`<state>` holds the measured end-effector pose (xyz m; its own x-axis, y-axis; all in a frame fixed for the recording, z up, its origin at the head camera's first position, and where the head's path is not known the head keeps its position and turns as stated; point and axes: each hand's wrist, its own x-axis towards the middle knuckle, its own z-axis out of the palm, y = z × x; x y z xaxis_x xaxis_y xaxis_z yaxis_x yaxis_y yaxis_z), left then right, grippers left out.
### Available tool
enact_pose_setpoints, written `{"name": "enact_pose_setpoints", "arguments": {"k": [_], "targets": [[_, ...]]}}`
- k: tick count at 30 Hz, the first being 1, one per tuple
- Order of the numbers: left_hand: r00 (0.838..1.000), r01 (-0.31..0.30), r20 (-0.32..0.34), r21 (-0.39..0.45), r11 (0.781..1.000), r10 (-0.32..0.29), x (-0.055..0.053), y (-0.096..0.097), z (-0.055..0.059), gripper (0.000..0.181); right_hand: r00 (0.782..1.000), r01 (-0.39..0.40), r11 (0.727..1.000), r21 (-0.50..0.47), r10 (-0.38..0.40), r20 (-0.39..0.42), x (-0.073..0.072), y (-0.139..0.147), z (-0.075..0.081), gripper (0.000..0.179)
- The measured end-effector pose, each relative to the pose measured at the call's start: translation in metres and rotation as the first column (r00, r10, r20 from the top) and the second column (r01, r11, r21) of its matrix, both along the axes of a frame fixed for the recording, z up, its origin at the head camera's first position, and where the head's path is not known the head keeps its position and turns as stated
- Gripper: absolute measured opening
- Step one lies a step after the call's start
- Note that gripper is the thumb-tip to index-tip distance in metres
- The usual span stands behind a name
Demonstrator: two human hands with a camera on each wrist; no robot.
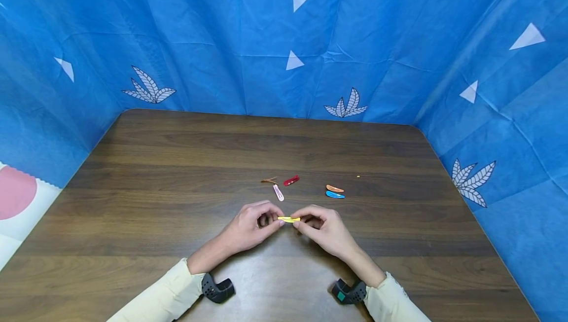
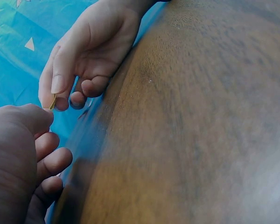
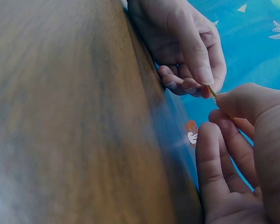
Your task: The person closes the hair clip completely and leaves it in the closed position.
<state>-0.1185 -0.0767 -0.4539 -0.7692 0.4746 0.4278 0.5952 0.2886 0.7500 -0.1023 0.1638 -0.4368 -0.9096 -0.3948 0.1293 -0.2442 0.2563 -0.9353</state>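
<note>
A yellow snap hair clip is held level above the table between two hands. My left hand pinches one end of it between thumb and index finger. At the other end, the thumb and index finger of my right hand do the same. Both wrist views show the clip edge-on as a thin yellow strip, partly covered by fingertips. Beyond the left hand lie a pale pink hair clip, a red hair clip and a thin brown, forked clip.
Farther right on the wooden table an orange hair clip lies beside a blue hair clip. A tiny yellowish speck lies behind them. A blue patterned curtain borders the table at the back and sides.
</note>
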Motion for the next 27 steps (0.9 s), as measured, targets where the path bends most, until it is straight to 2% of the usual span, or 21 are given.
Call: {"name": "enact_pose_setpoints", "arguments": {"k": [4, 7, 11, 15, 21, 24, 27], "targets": [[1.000, 0.001, 0.013, 0.001, 1.000, -0.001, 0.0003, -0.0002, 0.0017, 0.006, 0.999, 0.005, 1.000, 0.012, -0.005, -0.037, -0.0004, -0.0002, -0.0008, 0.016], [1.000, -0.004, 0.019, 0.001, 1.000, 0.004, 0.0006, -0.0002, 0.0031, 0.006, 0.991, 0.023, 0.999, 0.048, -0.017, -0.132, -0.0012, -0.0004, -0.0022, 0.017], [1.000, -0.003, 0.031, 0.000, 1.000, 0.003, 0.0011, -0.0006, 0.0040, 0.005, 0.955, 0.055, 0.992, 0.114, -0.019, -0.297, -0.0021, -0.0002, -0.0039, 0.018], [0.999, 0.002, 0.044, -0.003, 1.000, -0.002, 0.0011, -0.0008, 0.0040, 0.005, 0.920, 0.069, 0.986, 0.153, -0.004, -0.393, -0.0028, 0.0006, -0.0034, 0.019], [0.999, 0.014, 0.030, -0.006, 1.000, -0.014, 0.0011, -0.0001, 0.0039, 0.006, 0.887, 0.079, 0.980, 0.184, 0.015, -0.461, -0.0034, 0.0021, -0.0036, 0.021], [0.999, 0.016, 0.030, -0.006, 1.000, -0.016, 0.0014, 0.0005, 0.0040, 0.006, 0.877, 0.084, 0.977, 0.194, 0.020, -0.479, -0.0032, 0.0024, -0.0042, 0.021], [0.999, 0.016, 0.035, -0.004, 1.000, -0.016, 0.0019, 0.0007, 0.0042, 0.007, 0.877, 0.091, 0.975, 0.205, 0.019, -0.480, -0.0026, 0.0027, -0.0036, 0.021]]}}
